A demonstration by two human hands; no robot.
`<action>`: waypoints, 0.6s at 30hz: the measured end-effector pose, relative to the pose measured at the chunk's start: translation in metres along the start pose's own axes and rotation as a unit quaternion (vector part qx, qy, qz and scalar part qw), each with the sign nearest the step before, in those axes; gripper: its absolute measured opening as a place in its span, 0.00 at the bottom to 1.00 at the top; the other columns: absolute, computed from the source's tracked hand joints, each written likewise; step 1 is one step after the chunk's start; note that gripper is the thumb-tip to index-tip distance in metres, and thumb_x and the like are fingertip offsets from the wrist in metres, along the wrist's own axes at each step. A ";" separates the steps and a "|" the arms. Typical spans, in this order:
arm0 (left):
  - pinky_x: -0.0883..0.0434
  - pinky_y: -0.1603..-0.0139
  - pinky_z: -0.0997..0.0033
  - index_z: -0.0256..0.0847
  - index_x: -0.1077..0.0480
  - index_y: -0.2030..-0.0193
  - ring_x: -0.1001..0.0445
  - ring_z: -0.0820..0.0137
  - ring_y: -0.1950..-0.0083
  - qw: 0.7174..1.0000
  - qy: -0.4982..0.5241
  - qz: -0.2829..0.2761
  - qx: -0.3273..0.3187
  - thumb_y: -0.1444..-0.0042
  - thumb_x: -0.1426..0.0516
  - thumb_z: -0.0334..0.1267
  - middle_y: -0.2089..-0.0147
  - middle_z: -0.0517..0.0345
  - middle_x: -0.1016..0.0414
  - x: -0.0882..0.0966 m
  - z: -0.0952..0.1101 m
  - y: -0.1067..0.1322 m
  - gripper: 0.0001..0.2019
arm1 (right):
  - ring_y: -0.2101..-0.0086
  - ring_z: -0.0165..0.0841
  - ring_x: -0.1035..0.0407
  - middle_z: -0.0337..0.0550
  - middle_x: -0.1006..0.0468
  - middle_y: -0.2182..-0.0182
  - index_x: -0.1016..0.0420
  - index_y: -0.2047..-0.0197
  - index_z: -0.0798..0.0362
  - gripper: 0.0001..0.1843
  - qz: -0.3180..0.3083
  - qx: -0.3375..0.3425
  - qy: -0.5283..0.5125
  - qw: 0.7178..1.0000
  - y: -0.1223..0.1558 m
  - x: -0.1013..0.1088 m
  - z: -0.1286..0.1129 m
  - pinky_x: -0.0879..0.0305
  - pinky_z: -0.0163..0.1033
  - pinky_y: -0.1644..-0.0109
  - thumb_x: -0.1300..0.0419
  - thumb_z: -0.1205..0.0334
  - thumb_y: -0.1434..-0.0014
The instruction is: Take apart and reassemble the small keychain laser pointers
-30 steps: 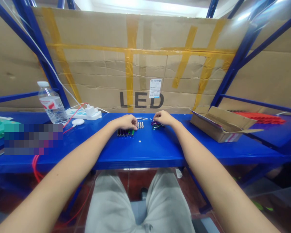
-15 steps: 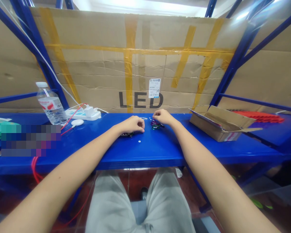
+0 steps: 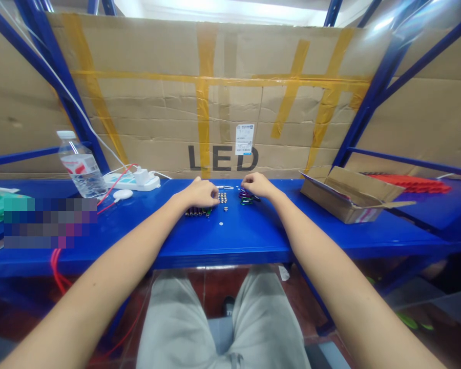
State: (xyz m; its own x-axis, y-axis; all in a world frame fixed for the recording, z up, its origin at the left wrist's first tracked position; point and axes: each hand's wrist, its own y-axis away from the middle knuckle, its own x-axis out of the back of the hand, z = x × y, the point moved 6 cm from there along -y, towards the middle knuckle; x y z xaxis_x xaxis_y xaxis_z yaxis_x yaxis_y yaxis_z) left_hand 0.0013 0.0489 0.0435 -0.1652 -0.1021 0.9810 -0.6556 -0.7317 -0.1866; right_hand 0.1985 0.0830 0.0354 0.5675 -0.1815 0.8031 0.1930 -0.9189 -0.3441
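Observation:
My left hand (image 3: 200,193) rests on the blue shelf top (image 3: 238,233) with its fingers curled beside a cluster of small round metal pieces (image 3: 223,197). A row of small dark cylinders (image 3: 197,211) lies just in front of that hand. One loose metal piece (image 3: 226,208) sits apart from the cluster. My right hand (image 3: 256,185) is curled over a stack of coloured rings (image 3: 246,198), purple and green, fingertips touching them. Whether either hand pinches anything is too small to tell.
A water bottle (image 3: 82,165), a white power strip (image 3: 131,180) with red cable and a white puck (image 3: 123,194) stand at the left. An open cardboard box (image 3: 349,195) sits at the right. A taped cardboard sheet marked LED (image 3: 223,102) walls the back.
My left hand slid right over the metal pieces, then drew back left, uncovering them and the row of cylinders. One loose piece now lies apart. The right hand has stayed on the rings.

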 end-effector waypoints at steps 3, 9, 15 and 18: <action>0.45 0.42 0.55 0.41 0.26 0.75 0.28 0.62 0.62 1.000 0.002 -0.016 0.003 0.52 0.41 0.41 0.70 0.54 0.22 -0.005 0.003 0.000 0.08 | 0.66 0.33 0.27 0.45 0.18 0.67 0.20 0.67 0.57 0.07 -0.001 -0.005 -0.005 1.000 0.001 0.000 0.000 0.36 0.33 0.62 0.41 0.67 0.44; 0.40 0.44 0.58 0.42 0.24 0.73 0.27 0.64 0.63 0.998 0.047 -0.028 0.026 0.54 0.41 0.37 0.70 0.57 0.21 -0.005 0.004 -0.001 0.04 | 0.65 0.33 0.27 0.45 0.18 0.68 0.20 0.68 0.58 0.07 0.007 -0.006 -0.035 0.999 0.001 0.000 -0.002 0.36 0.34 0.61 0.41 0.67 0.45; 0.32 0.61 0.68 0.38 0.23 0.69 0.26 0.67 0.65 0.953 0.285 0.088 0.055 0.52 0.41 0.38 0.69 0.56 0.21 0.009 -0.004 -0.004 0.07 | 0.65 0.32 0.27 0.45 0.19 0.69 0.21 0.69 0.58 0.08 -0.014 0.022 -0.217 0.976 0.006 0.002 -0.025 0.34 0.32 0.61 0.41 0.65 0.45; 0.30 0.59 0.69 0.36 0.23 0.67 0.25 0.67 0.63 0.919 0.335 0.202 0.056 0.51 0.40 0.38 0.67 0.54 0.20 0.019 -0.008 -0.003 0.08 | 0.67 0.31 0.27 0.48 0.19 0.68 0.20 0.64 0.59 0.11 -0.136 0.030 -0.316 0.938 0.015 -0.013 -0.044 0.38 0.32 0.68 0.39 0.59 0.45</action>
State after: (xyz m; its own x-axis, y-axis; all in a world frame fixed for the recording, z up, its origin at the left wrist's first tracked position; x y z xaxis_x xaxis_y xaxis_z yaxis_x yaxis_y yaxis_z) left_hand -0.0055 0.0547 0.0621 -0.8185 0.0301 0.5737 -0.3687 -0.7934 -0.4844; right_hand 0.1591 0.0564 0.0416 0.8482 0.3190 0.4229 0.4340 -0.8762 -0.2096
